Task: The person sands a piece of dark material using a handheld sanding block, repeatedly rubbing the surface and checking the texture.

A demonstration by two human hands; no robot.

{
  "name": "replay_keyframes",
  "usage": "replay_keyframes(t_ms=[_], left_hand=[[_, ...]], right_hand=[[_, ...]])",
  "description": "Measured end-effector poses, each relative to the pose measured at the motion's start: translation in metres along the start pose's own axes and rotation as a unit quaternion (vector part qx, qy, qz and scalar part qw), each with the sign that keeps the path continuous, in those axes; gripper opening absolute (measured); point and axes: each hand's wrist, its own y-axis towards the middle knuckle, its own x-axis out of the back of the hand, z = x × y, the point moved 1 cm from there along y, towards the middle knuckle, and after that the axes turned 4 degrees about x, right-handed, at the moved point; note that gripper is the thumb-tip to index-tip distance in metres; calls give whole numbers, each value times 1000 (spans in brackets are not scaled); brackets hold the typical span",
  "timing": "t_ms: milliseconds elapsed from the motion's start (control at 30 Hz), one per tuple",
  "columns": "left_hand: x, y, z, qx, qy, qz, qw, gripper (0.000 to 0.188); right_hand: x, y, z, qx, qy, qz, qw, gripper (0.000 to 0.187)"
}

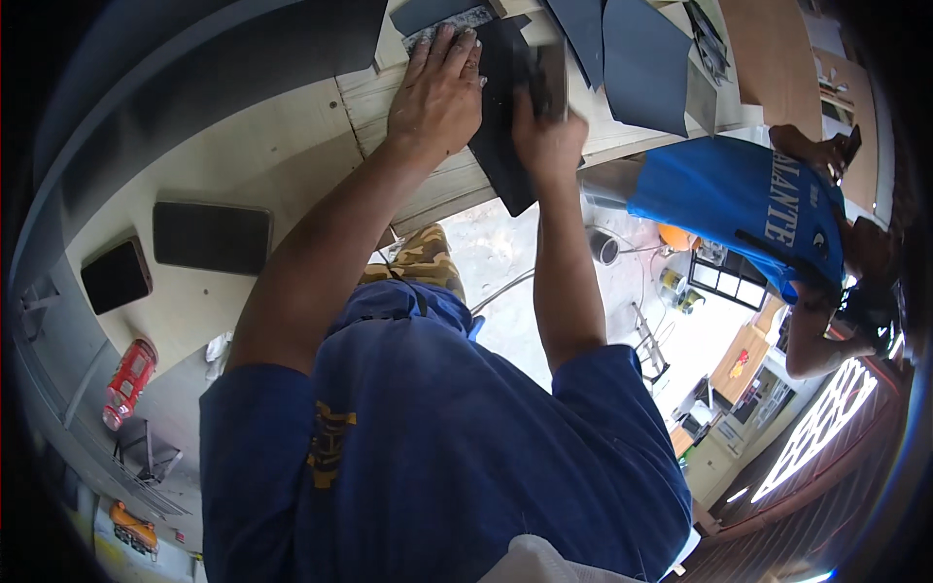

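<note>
My left hand (437, 92) lies with fingers stretched out over a speckled grey-white strip (465, 21) and the edge of a dark sheet (498, 126). The sheet is long and narrow, and its near end juts past the edge of the pale wooden table (389, 112). Over the sheet's right side, my right hand (549, 141) is closed round a flat tool (554, 78) with a dark part and a grey-brown plate. Motion blur hides the tool's exact kind.
More dark sheets (645, 68) lie to the right, beside a brown board (768, 58). Two phones, one larger (212, 238) and one smaller (117, 276), rest at the left, near a red bottle (129, 384). Another person in a blue shirt (729, 209) stands at the right.
</note>
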Motion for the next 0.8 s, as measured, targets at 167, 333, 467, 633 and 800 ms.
replay_keyframes(t_ms=[167, 333, 467, 633, 800], left_hand=[[8, -2, 3, -2, 11, 5, 1000, 46], [2, 4, -4, -16, 6, -6, 1000, 47], [7, 2, 1, -19, 38, 1, 999, 46], [7, 5, 2, -13, 31, -8, 999, 47], [1, 2, -4, -25, -1, -3, 1000, 47]], right_hand=[[43, -80, 39, -7, 94, -29, 995, 40], [-2, 13, 6, 49, -9, -67, 996, 20], [5, -4, 5, 31, -4, 3, 999, 18], [45, -86, 27, -31, 59, 42, 997, 44], [0, 6, 11, -6, -51, -12, 999, 19]])
